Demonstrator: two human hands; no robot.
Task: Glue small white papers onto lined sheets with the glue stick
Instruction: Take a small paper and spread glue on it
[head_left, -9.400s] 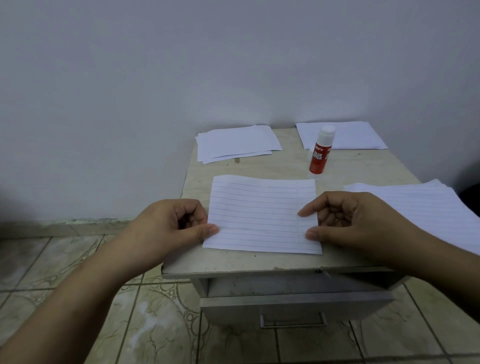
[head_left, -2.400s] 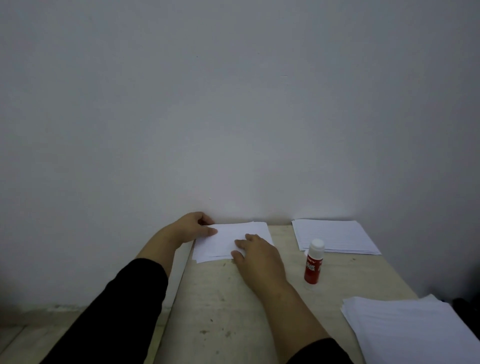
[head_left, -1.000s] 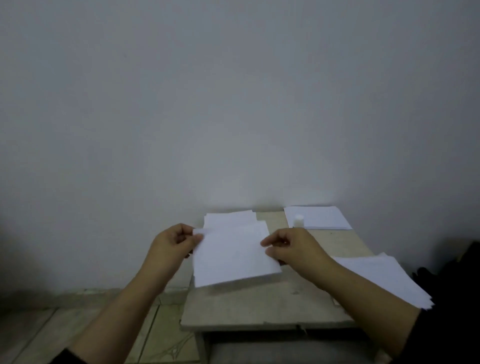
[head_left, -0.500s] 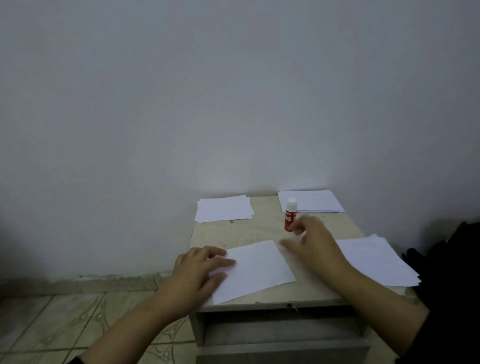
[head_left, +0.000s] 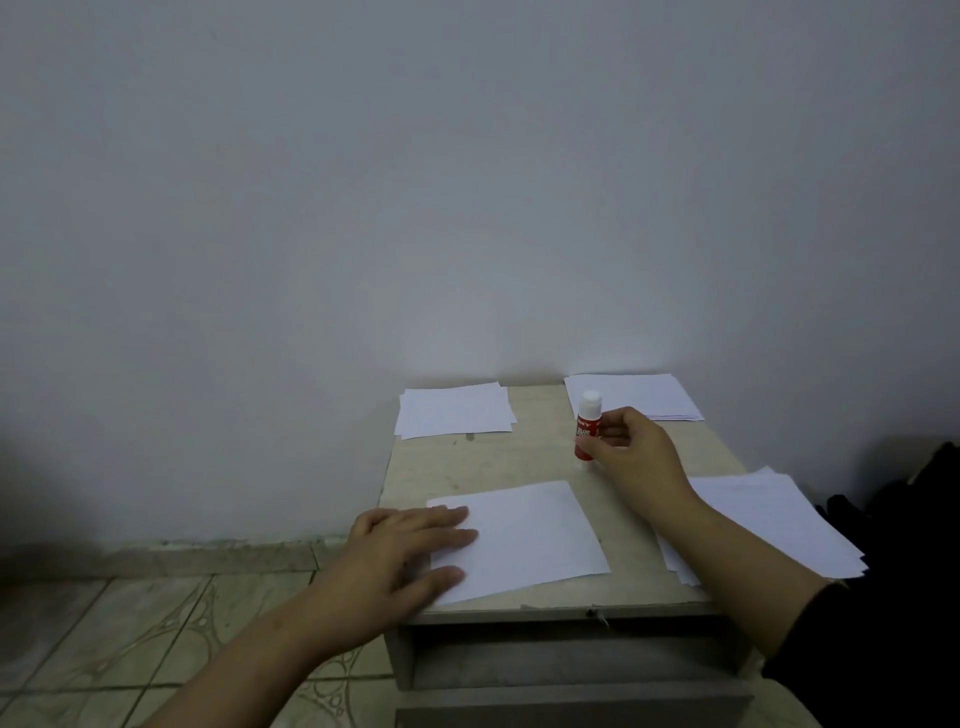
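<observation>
A small white paper (head_left: 530, 535) lies flat near the front of the small table (head_left: 540, 457). My left hand (head_left: 410, 545) rests flat on the paper's left edge, fingers spread. The red glue stick (head_left: 588, 428) with a white cap stands upright behind the paper. My right hand (head_left: 631, 447) has its thumb and fingers closed around the stick's red body. A stack of small white papers (head_left: 453, 410) sits at the back left. Another stack of sheets (head_left: 636, 396) lies at the back right, and a pile of sheets (head_left: 763, 525) lies at the right under my forearm.
The table stands against a plain wall. Its drawer (head_left: 571, 670) is pulled slightly open below the front edge. A tiled floor (head_left: 130, 634) lies to the left. A dark object (head_left: 919, 499) sits at the far right.
My right hand has moved back from the paper and closed on the glue stick. My left hand has stayed flat on the paper, which was brought from the back-left stack a second ago.
</observation>
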